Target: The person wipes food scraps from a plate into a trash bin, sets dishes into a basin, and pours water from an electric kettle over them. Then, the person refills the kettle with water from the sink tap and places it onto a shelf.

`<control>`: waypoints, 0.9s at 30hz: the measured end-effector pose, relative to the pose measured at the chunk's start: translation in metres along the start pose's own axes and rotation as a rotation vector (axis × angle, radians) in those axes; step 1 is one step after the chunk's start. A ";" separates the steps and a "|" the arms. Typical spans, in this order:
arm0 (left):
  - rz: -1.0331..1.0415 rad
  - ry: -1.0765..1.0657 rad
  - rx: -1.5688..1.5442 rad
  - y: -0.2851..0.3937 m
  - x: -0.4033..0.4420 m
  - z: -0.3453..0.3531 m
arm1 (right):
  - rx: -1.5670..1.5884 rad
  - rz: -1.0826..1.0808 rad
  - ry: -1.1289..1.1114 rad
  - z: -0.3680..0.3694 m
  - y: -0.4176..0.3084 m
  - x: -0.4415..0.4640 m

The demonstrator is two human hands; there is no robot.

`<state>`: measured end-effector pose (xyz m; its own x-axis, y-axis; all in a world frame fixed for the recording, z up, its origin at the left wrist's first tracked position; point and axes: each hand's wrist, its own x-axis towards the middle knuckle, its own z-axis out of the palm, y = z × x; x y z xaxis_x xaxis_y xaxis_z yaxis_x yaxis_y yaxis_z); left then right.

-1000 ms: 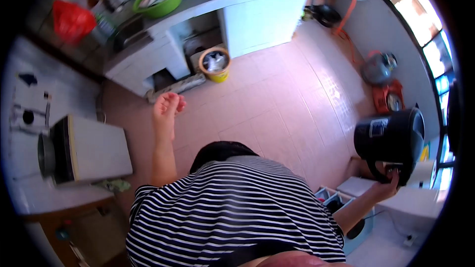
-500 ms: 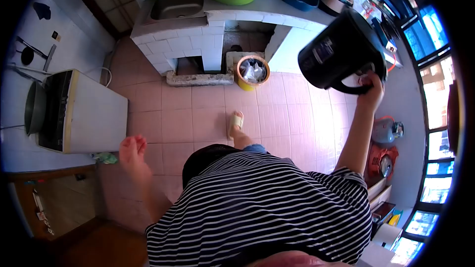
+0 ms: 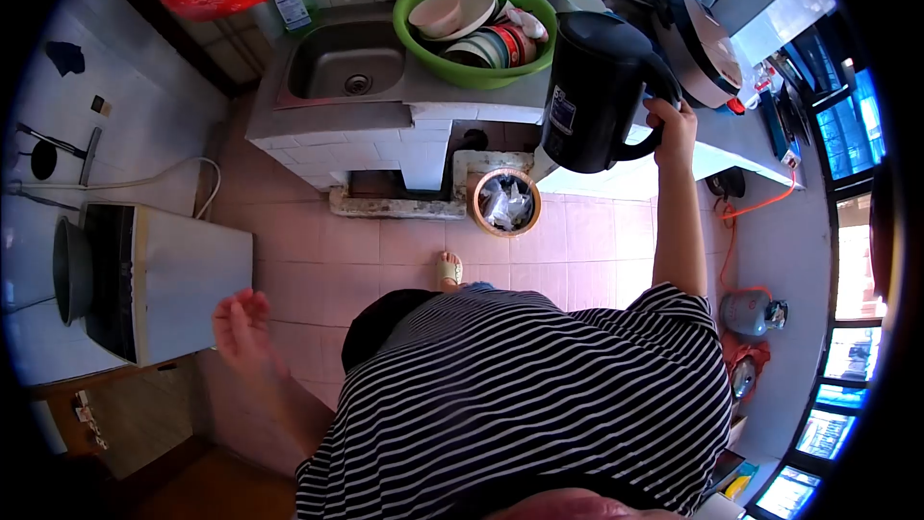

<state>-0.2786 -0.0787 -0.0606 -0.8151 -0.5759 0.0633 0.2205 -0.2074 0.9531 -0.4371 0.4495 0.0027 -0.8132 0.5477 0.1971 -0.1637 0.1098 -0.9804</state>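
A black electric kettle hangs upright in the air in front of the counter, its handle toward the right. My right hand is wrapped round that handle. Away to the left, my left hand is held out over the floor with nothing in it, its fingers loosely curled and apart. The white appliance with a black top panel is the nearest thing to it. Behind the kettle, a green basin full of bowls and dishes stands on the counter.
A metal sink is set into the counter at the left. On the floor below stands a waste bin with plastic in it. A rice cooker sits at the back right. A gas cylinder and an orange hose are along the right wall.
The view has come nearer the counter and sink. My right hand has carried the kettle leftward in view, close to the green basin. My left hand stays empty at the left.
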 end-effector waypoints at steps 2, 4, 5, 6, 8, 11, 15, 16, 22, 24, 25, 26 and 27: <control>0.010 -0.010 -0.008 -0.003 0.017 0.011 | -0.037 0.014 -0.018 0.009 0.002 0.027; -0.011 -0.003 -0.004 -0.004 0.028 0.021 | -0.121 0.010 -0.073 0.013 0.001 0.044; -0.023 0.007 -0.009 -0.006 0.035 0.027 | -0.132 0.018 -0.072 0.015 0.003 0.055; -0.027 0.004 -0.007 -0.009 0.042 0.032 | -0.134 0.022 -0.068 0.019 0.002 0.064; -0.044 0.015 0.012 -0.014 0.054 0.037 | -0.189 0.014 -0.114 0.025 -0.004 0.076; -0.064 -0.020 0.022 -0.024 0.078 0.046 | -0.274 0.052 -0.125 0.024 -0.003 0.099; -0.073 -0.045 -0.006 -0.024 0.098 0.063 | -0.393 0.051 -0.139 0.038 -0.017 0.111; -0.074 -0.061 -0.013 -0.022 0.102 0.065 | -0.431 0.024 -0.147 0.041 -0.020 0.113; -0.068 -0.065 -0.019 -0.025 0.116 0.065 | -0.572 0.003 -0.153 0.055 -0.030 0.122; -0.069 -0.053 -0.013 -0.026 0.118 0.064 | -0.607 0.008 -0.166 0.058 -0.028 0.128; -0.068 -0.047 -0.017 -0.026 0.118 0.062 | -0.615 0.001 -0.166 0.058 -0.025 0.130; -0.066 -0.041 -0.020 -0.026 0.119 0.061 | -0.623 -0.007 -0.166 0.059 -0.023 0.133; -0.066 -0.036 -0.019 -0.027 0.119 0.059 | -0.623 -0.008 -0.171 0.060 -0.023 0.135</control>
<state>-0.4132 -0.0948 -0.0611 -0.8469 -0.5317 0.0118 0.1760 -0.2594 0.9496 -0.5772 0.4709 0.0521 -0.8992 0.4106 0.1512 0.1429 0.6021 -0.7855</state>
